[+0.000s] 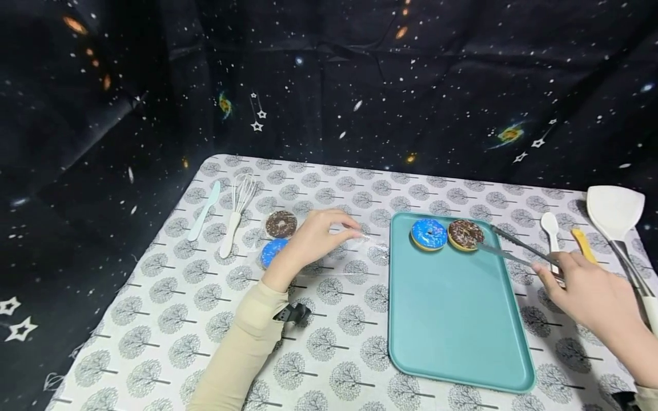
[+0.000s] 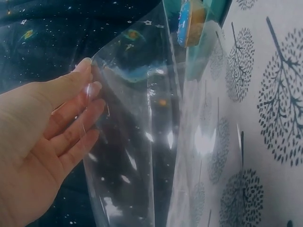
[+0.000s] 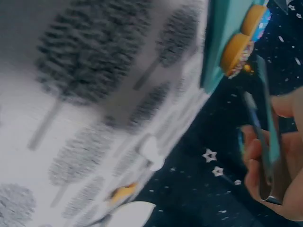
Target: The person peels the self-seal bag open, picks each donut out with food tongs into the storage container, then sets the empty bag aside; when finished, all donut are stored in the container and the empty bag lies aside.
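Far left on the tree-print cloth (image 1: 354,348): light blue knife (image 1: 204,211), then whisk (image 1: 231,234). Next, brown donut (image 1: 277,218) and left blue donut (image 1: 272,252), near the left forearm; inside or under the plastic, can't tell. Left hand (image 1: 321,237) pinches the edge of a clear bag (image 2: 132,156) between thumb and fingertips, other fingers loose. Bag lies left of the tray, edge lifted. Likely very light, limp, slippery, prone to clinging and creasing; best pinched at the rim.

Teal tray (image 1: 452,319) next, probably stiff and light; hold by the raised rim. At its far end, right blue donut (image 1: 429,234) and sprinkled donut (image 1: 465,234), side by side. Probably light; squeeze gently across the sides, sparing the topping.

Right hand (image 1: 596,291) grips metal tongs (image 1: 506,255), arms spread, tips by the sprinkled donut; contact unclear. Tongs look stiff but springy, smooth-tipped; hold mid-arm.

Far right: white spoon (image 1: 550,225), yellow utensil (image 1: 584,245), white spatula (image 1: 615,211).
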The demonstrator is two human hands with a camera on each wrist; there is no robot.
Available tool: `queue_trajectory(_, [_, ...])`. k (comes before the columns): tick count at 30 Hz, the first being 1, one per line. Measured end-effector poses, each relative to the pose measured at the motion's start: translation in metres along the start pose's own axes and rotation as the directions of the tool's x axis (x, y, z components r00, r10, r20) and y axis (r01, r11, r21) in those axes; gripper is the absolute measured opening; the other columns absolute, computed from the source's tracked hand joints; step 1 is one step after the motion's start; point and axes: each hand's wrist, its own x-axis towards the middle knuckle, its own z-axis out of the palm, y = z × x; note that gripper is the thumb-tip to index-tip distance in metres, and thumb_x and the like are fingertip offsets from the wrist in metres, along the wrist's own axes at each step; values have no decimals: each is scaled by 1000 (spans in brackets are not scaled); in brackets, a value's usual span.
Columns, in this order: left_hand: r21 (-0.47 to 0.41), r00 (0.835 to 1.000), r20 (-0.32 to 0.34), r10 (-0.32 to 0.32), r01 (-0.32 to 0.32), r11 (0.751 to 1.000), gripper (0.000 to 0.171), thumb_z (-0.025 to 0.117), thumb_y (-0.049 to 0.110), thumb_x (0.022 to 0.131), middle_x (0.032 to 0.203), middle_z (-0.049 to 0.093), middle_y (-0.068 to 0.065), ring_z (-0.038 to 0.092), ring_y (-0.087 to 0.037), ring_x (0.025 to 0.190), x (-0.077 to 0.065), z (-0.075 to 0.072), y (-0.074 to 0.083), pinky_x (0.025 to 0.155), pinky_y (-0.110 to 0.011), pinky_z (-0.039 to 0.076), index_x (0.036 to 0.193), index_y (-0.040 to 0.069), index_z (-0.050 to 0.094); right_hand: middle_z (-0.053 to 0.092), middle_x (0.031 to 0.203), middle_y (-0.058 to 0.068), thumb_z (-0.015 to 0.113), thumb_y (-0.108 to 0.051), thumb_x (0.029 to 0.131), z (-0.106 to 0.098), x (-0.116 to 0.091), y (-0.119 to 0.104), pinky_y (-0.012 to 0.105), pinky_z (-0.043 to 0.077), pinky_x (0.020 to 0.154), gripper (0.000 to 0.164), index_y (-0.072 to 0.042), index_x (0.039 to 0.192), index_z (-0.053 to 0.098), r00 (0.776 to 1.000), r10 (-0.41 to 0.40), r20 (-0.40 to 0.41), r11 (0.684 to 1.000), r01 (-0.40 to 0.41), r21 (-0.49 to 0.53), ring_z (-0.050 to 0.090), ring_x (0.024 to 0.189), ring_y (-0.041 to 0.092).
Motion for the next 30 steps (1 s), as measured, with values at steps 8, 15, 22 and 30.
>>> queue_trajectory(8, [-11,1000,-23,6,-6,1000,16,68,29,86,99,69,8,62,-9,98,0,-2,0,99,-34,44,97,19,72,60,91,25,57,-44,89,-13,1,-20,46,42,41,52,6,104,56,995,-70,-70,997,69,-18,58,65,39])
queue_trajectory(15, [-6,1000,-27,-1,0,1000,17,69,28,85,101,70,5,62,-12,101,-1,-4,3,100,-35,44,97,18,72,66,88,16,62,-39,86,-13,21,-55,33,38,35,42,0,102,61,902,-319,-289,943,332,-7,58,54,29])
queue_trajectory(22, [-3,999,-19,-36,36,999,20,66,34,86,105,68,8,60,-12,104,-1,-5,5,108,-45,31,100,21,71,68,84,7,52,-52,90,0,48,-94,29,40,37,48,-8,100,67,770,-530,-355,823,568,5,61,56,23])
queue_trajectory(30, [-8,999,-41,-10,9,1000,21,66,33,87,104,68,7,60,-10,104,-1,-5,7,105,-41,36,102,19,71,65,72,3,35,-63,91,16,75,-145,21,25,32,62,-9,100,65,660,-650,-377,719,694,-24,43,39,10])
